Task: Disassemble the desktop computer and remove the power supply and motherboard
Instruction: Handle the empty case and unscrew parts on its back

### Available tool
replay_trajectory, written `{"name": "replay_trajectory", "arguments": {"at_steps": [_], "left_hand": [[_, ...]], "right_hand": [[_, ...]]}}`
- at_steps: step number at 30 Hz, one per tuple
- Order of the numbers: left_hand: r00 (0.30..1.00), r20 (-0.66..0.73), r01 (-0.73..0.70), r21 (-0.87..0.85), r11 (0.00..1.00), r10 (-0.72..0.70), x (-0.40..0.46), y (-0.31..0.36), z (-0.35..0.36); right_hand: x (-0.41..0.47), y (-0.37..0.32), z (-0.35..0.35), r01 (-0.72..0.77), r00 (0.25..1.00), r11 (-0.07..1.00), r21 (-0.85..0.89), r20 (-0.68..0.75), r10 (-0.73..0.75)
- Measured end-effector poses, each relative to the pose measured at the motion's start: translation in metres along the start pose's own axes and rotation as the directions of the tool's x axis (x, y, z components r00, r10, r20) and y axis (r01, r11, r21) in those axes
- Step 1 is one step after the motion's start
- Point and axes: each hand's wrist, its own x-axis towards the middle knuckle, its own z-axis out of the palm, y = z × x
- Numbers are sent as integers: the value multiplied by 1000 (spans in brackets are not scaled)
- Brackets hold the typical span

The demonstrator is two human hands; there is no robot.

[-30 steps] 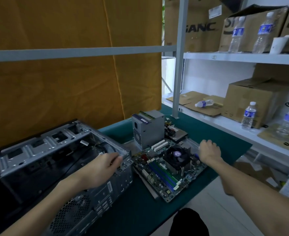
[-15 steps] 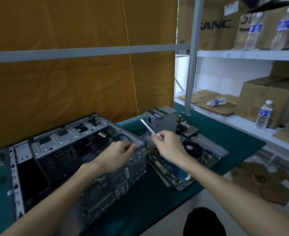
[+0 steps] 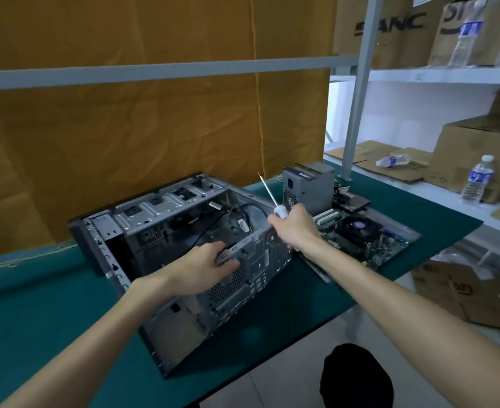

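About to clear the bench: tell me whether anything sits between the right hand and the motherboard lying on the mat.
Nothing visible does. The right hand, gripping a screwdriver, hovers at the computer case's rear corner; the motherboard lies uncovered on the green mat just to its right.

Behind the green table (image 3: 66,313) hangs a mustard curtain (image 3: 142,128), and to the right white shelves (image 3: 437,76) carry cardboard boxes (image 3: 478,154) and water bottles (image 3: 477,179).
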Motion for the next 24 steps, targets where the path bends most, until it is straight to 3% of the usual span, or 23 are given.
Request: {"name": "replay_trajectory", "arguments": {"at_steps": [10, 15, 24], "left_hand": [[988, -98, 123, 67, 990, -116, -18, 1, -4], [980, -124, 171, 154, 973, -153, -38, -4, -2], [963, -205, 229, 270, 935, -176, -28, 20, 14]], "right_hand": [[-6, -26, 7, -24, 1000, 1000, -16, 14, 24], [-31, -32, 38, -30, 979, 1000, -3, 200, 30], [-28, -33, 33, -28, 990, 998, 58, 139, 19]]}}
